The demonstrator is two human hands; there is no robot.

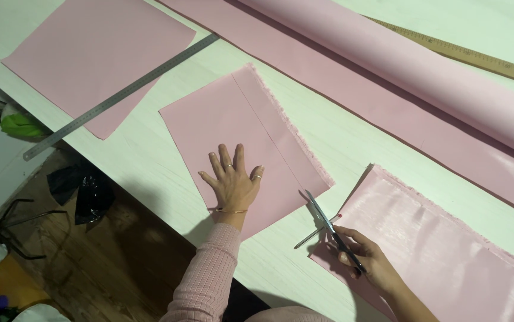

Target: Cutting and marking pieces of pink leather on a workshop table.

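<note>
Left hand [233, 182] flat on pink fabric piece [242, 137]; scissors [328, 226] in right hand [367, 259] grip, blades at fabric edge.

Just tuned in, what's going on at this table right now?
A person is cutting pink fabric on a white table. The left hand lies flat on a pink fabric piece, pinning it down. The right hand holds open scissors at that piece's lower corner. Another cut piece lies under the right hand, a fabric roll and a steel ruler farther back.
</note>
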